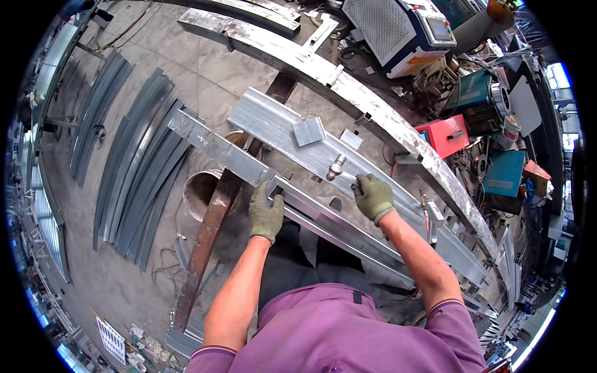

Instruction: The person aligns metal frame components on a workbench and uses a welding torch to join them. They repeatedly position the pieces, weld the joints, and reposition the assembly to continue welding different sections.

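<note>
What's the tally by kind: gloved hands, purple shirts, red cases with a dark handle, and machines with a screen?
Gloved hands: 2 (left hand, right hand)
Purple shirt: 1
Red case: 1
Machine with a screen: 1
Total: 5

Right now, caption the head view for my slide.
Left gloved hand at a narrow metal channel, right gloved hand at the edge of a wider beam bearing a squarish metal piece.

Light is bright; the bent edges seem blurred.
</note>
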### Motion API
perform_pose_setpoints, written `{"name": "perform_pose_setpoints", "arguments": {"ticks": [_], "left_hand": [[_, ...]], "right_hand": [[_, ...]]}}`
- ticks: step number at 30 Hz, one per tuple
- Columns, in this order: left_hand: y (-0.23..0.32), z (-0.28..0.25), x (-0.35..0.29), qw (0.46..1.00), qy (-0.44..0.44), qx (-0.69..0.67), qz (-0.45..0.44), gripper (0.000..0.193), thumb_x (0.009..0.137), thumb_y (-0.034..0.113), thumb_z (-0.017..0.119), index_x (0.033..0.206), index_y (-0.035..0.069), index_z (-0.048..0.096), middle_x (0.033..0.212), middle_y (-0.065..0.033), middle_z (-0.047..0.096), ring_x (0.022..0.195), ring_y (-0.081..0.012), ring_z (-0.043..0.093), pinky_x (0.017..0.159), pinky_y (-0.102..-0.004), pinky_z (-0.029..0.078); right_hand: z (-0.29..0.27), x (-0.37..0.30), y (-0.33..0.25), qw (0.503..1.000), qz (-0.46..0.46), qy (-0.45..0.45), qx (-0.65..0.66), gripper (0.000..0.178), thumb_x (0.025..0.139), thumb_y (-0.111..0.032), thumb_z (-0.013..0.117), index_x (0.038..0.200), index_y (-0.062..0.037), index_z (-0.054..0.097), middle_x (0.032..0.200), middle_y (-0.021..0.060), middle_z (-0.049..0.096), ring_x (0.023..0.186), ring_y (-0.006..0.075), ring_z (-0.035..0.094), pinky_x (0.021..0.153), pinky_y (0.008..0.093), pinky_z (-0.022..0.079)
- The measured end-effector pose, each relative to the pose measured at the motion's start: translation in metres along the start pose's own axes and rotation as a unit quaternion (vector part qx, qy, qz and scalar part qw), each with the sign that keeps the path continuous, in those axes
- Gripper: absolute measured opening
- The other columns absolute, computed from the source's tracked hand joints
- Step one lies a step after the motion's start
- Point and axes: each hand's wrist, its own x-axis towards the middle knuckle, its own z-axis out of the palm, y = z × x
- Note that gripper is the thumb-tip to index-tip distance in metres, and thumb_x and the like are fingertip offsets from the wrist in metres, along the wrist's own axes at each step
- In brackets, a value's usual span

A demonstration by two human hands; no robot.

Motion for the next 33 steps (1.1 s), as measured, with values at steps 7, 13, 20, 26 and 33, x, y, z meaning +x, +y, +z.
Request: {"name": "perform_pose_setpoints", "arguments": {"ticks": [7, 13, 20, 26, 33], "left_hand": [[0.002, -0.003, 0.001, 1.000, -0.016, 0.020, 0.008, 0.058, 0.093, 0.020, 0.075, 0.144, -0.005, 0.060, 0.141, -0.0280, 0.064, 0.133, -0.0442, 0.061, 0.116, -0.0496, 0.047], [0.009, -0.009, 0.001, 0.999, -0.018, 0.026, 0.006, 0.056, 0.094, 0.018, 0.074, 0.144, -0.004, 0.060, 0.141, -0.0263, 0.065, 0.133, -0.0409, 0.062, 0.115, -0.0475, 0.047], [0.011, -0.007, 0.004, 0.998, -0.046, -0.029, -0.010, 0.048, 0.093, 0.005, 0.073, 0.140, -0.001, 0.065, 0.136, -0.0172, 0.067, 0.128, -0.0292, 0.064, 0.113, -0.0418, 0.049], [0.000, -0.004, 0.001, 0.999, -0.036, -0.024, -0.015, 0.050, 0.097, 0.003, 0.067, 0.145, -0.004, 0.060, 0.136, -0.0172, 0.069, 0.125, -0.0267, 0.066, 0.112, -0.0396, 0.050], [0.005, -0.010, 0.002, 0.997, -0.020, 0.079, 0.017, 0.049, 0.094, 0.003, 0.069, 0.143, -0.003, 0.062, 0.136, -0.0164, 0.069, 0.127, -0.0260, 0.065, 0.112, -0.0399, 0.051]], "right_hand": [[0.046, 0.031, 0.027, 1.000, -0.005, -0.002, -0.023, 0.027, 0.091, -0.028, 0.076, 0.114, -0.0138, 0.075, 0.108, 0.0133, 0.072, 0.102, 0.0361, 0.071, 0.086, 0.0523, 0.056], [0.047, 0.032, 0.036, 0.999, 0.038, 0.021, -0.007, 0.037, 0.090, -0.025, 0.078, 0.123, -0.0103, 0.074, 0.118, 0.0150, 0.073, 0.118, 0.0377, 0.066, 0.103, 0.0532, 0.050], [-0.047, -0.065, 0.067, 0.952, 0.133, 0.185, 0.203, 0.045, 0.093, -0.018, 0.077, 0.134, -0.0013, 0.069, 0.127, 0.0202, 0.073, 0.122, 0.0367, 0.068, 0.107, 0.0465, 0.051], [-0.093, -0.209, 0.166, 0.857, 0.355, 0.263, 0.266, 0.052, 0.095, -0.021, 0.080, 0.139, 0.0029, 0.067, 0.130, 0.0193, 0.073, 0.118, 0.0304, 0.071, 0.106, 0.0428, 0.055], [-0.050, -0.262, 0.209, 0.858, 0.418, 0.002, 0.299, 0.083, 0.088, -0.029, 0.087, 0.157, 0.0032, 0.052, 0.147, 0.0269, 0.062, 0.134, 0.0357, 0.064, 0.114, 0.0446, 0.050]]}}
